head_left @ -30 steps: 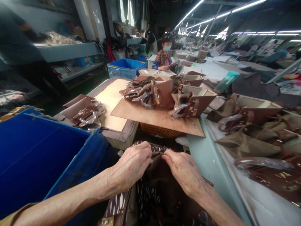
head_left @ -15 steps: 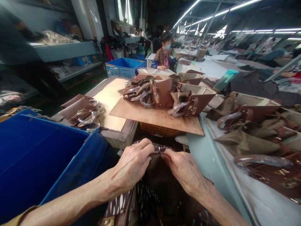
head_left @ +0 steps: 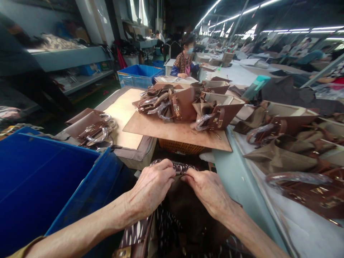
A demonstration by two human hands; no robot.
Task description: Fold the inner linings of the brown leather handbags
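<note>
fingers (head_left: 168,172) of left hand (head_left: 152,187) and right hand (head_left: 210,190) pinched on top edge of dark-brown, white-flecked soft bag (head_left: 185,206); both equally near. bag lies just below them, gripped edge running crosswise.

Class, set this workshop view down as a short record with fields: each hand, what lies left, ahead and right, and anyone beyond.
Left hand: pinching an upper edge of dark brown material
Right hand: pinching the same edge, nearby
Left: blue bin
Ahead: brown bags on a tan board
Right: more bags, one handle plastic-wrapped
Beyond: person in blue sleeves
</note>
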